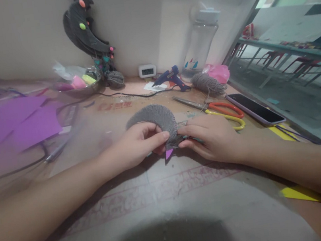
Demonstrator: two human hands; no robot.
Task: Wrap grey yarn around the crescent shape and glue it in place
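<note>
A crescent wrapped in grey yarn is held up over the table, its rounded side to the upper right. A small purple paper tip pokes out at its lower end. My left hand pinches the crescent's inner edge between thumb and fingers. At the lower right end, my right hand has its thumb and fingertips closed at the yarn, where a strand seems to be pinched. A ball of grey yarn lies beyond my right hand, and a strand trails from it toward the scissors.
Orange-and-yellow-handled scissors and a phone lie at the right. Behind stand a blue glue gun, a small white clock and a clear bottle. Purple sheets cover the left. A dark crescent decoration hangs at the wall.
</note>
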